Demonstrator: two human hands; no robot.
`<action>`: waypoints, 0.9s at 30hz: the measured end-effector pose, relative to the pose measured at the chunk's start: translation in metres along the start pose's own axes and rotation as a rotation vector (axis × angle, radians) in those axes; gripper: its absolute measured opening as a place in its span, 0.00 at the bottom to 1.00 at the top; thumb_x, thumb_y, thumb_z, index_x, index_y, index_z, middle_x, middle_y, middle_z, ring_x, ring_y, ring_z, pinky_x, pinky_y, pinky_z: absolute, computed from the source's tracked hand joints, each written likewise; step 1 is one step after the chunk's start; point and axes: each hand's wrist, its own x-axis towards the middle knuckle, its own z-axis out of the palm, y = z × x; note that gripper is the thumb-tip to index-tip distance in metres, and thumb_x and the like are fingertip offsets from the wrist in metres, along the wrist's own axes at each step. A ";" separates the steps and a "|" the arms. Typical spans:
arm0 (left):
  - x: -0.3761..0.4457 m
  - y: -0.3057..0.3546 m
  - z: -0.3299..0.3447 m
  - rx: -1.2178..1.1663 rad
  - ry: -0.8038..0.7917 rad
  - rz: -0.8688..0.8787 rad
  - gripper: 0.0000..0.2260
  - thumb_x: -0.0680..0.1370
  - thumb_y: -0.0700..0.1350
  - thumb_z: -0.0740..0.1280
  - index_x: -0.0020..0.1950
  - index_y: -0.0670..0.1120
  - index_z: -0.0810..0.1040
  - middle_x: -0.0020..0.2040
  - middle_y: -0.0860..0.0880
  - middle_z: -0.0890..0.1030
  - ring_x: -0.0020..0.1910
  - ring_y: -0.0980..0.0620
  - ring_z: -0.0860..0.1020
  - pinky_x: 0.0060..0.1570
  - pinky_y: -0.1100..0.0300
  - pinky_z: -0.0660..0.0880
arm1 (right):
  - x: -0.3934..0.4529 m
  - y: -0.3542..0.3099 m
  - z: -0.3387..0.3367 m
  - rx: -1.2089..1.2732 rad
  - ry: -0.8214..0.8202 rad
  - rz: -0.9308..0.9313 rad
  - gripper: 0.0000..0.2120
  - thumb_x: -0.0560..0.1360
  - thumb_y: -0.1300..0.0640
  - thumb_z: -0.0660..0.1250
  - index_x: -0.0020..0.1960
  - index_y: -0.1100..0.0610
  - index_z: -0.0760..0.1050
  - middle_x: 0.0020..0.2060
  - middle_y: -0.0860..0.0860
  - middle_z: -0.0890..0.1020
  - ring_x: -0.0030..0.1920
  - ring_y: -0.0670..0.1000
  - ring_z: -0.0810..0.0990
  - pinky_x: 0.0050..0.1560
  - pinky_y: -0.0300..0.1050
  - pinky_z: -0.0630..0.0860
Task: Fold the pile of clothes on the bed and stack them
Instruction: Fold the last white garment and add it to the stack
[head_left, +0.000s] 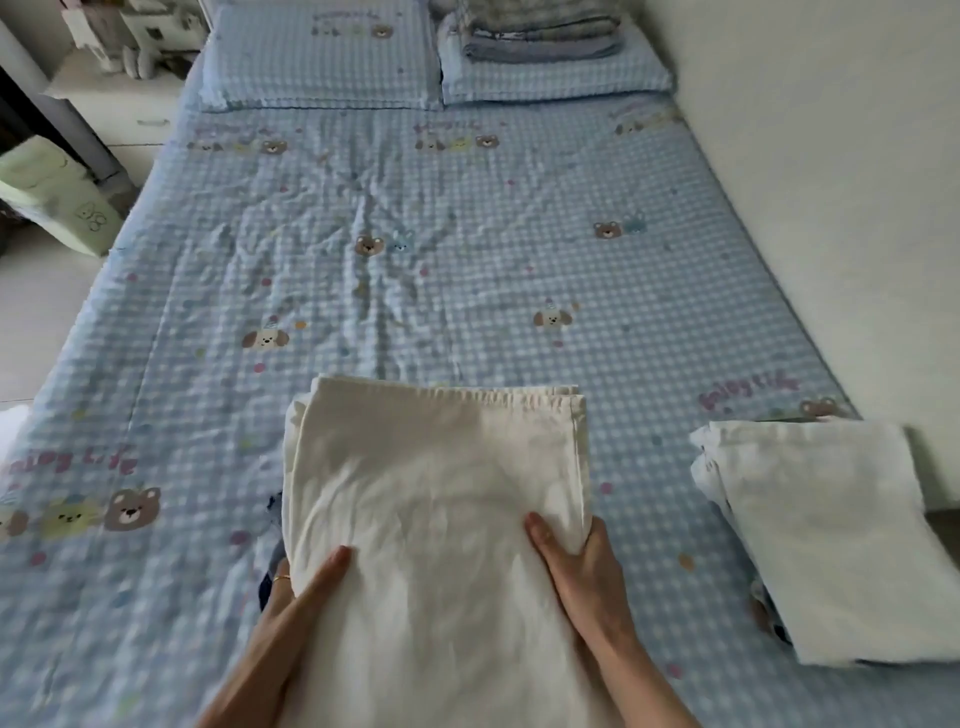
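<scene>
two hands hold one folded cream cloth (436, 499) at the near middle of the bed (467, 234) in the head view. the left hand (306, 592) grips its left edge, thumb on top and fingers tucked beneath; the right hand (576, 566) pinches the right edge likewise. a folded white stack (831, 535) lies well apart to the right. to do it well, i'd keep both sides level, support the layers underneath, and square the edges over the stack before letting go.
</scene>
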 end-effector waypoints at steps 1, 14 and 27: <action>-0.005 -0.002 0.026 -0.001 -0.003 0.001 0.25 0.69 0.58 0.71 0.63 0.61 0.67 0.48 0.58 0.78 0.44 0.57 0.78 0.36 0.62 0.72 | 0.010 0.001 -0.024 -0.014 0.012 -0.001 0.25 0.63 0.33 0.70 0.53 0.47 0.71 0.41 0.38 0.77 0.42 0.44 0.76 0.43 0.39 0.71; -0.024 -0.064 0.299 0.029 -0.167 -0.024 0.32 0.59 0.66 0.71 0.60 0.61 0.67 0.53 0.58 0.77 0.50 0.56 0.77 0.43 0.58 0.73 | 0.140 0.057 -0.273 -0.092 0.104 0.040 0.27 0.65 0.33 0.70 0.55 0.48 0.70 0.45 0.44 0.78 0.46 0.49 0.77 0.45 0.42 0.71; 0.065 -0.158 0.323 0.192 0.053 -0.001 0.25 0.70 0.54 0.72 0.63 0.51 0.67 0.54 0.53 0.77 0.49 0.57 0.76 0.47 0.58 0.73 | 0.230 0.166 -0.205 -0.347 -0.006 0.090 0.19 0.75 0.44 0.65 0.54 0.59 0.68 0.52 0.60 0.79 0.55 0.60 0.78 0.51 0.49 0.73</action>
